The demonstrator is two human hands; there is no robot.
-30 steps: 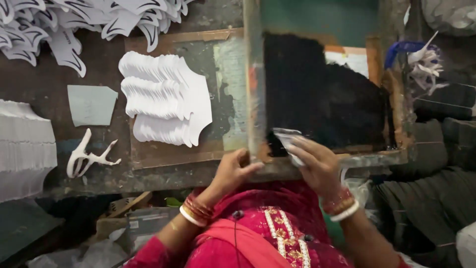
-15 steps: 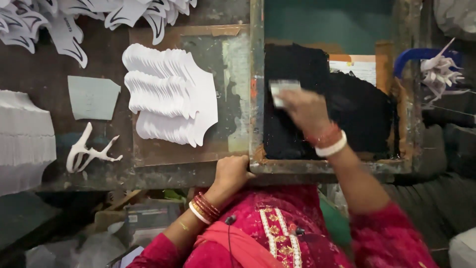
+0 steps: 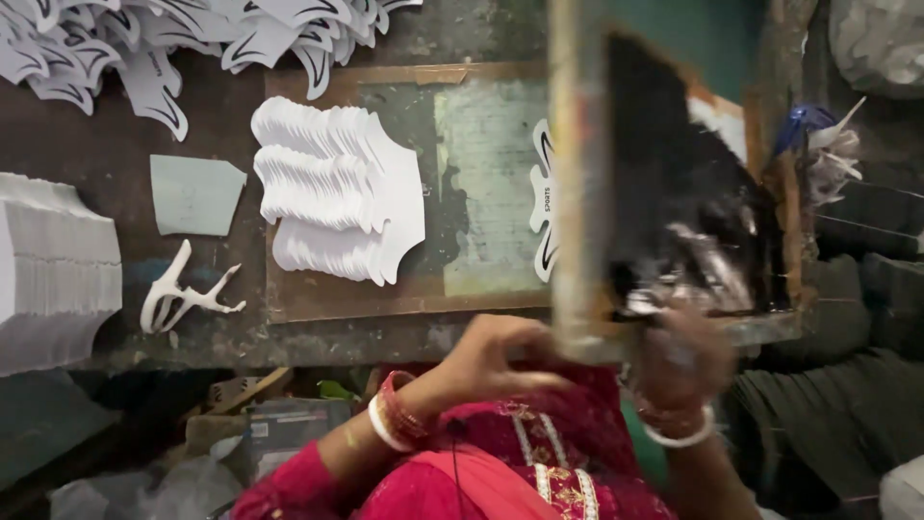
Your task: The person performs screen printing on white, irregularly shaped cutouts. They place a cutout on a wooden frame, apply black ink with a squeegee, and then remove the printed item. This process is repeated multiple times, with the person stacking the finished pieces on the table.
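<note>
A wooden screen-printing frame (image 3: 576, 193) with black ink on its mesh (image 3: 674, 164) is tilted up at its near edge. My left hand (image 3: 496, 358) grips that near edge at the frame's left corner. My right hand (image 3: 679, 364), blurred, is closed on a pale ink-smeared scraper (image 3: 688, 265) at the near end of the mesh. Under the raised frame, a white cut piece with black printed marks (image 3: 542, 202) lies on the worn printing board (image 3: 481, 173). A fanned stack of blank white cut pieces (image 3: 337, 193) sits on the board's left half.
Printed white pieces (image 3: 144, 48) are spread along the far left of the table. A tall stack of white sheets (image 3: 53, 270) stands at the left edge, beside a pale grey cut piece (image 3: 192, 193) and a white branching offcut (image 3: 183, 294). Blue and white scraps (image 3: 818, 135) lie right of the frame.
My right hand pulled the scraper from the far part of the mesh back to the near edge. The frame then swung up off the board, uncovering the printed piece.
</note>
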